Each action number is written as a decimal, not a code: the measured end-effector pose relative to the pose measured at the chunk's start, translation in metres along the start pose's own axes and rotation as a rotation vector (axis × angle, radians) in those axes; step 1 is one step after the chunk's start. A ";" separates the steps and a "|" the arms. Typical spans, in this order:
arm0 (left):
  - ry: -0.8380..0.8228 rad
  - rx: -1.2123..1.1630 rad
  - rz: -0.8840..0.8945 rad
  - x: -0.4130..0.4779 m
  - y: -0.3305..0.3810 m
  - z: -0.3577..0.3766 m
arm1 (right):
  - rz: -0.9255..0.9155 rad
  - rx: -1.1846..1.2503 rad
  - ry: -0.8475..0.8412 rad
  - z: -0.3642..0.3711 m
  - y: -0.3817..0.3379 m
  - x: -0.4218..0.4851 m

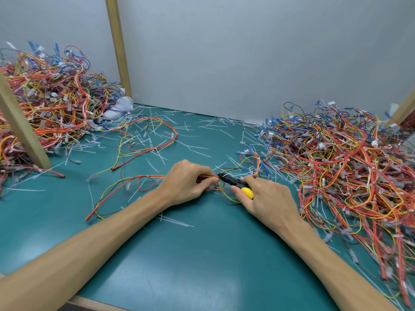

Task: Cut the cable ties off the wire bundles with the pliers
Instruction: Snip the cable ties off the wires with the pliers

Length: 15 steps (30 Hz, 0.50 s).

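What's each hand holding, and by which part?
The left hand pinches the wire bundle just beside the tip of the pliers. The right hand grips the pliers by the yellow handles.

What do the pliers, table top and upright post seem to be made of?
The pliers: dark matte metal head; yellow grip looks like smooth plastic or rubber, slightly glossy. The table top: teal mat, probably rubber or vinyl, with sheen and scuffs. The post: pale unpainted wood, judging by its colour and square edges.
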<state>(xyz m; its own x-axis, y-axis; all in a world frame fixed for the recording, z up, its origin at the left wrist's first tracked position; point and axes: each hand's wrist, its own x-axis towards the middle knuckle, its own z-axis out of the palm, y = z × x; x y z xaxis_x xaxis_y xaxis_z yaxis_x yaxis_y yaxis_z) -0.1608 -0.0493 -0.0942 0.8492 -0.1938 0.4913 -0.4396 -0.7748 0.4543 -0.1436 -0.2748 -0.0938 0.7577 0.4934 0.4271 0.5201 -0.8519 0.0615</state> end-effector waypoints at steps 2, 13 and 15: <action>0.004 0.000 0.000 0.000 0.000 0.000 | 0.001 0.001 -0.006 0.000 0.000 0.000; -0.012 0.006 -0.026 0.000 0.000 0.000 | -0.011 0.035 -0.015 -0.001 0.001 0.000; -0.007 0.006 -0.025 0.000 0.000 0.000 | -0.011 0.026 -0.016 -0.001 0.001 0.000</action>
<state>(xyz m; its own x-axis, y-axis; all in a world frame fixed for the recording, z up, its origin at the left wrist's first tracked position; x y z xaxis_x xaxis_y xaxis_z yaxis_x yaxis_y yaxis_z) -0.1610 -0.0496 -0.0941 0.8622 -0.1783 0.4742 -0.4161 -0.7832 0.4620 -0.1437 -0.2762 -0.0931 0.7576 0.5059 0.4125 0.5387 -0.8414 0.0426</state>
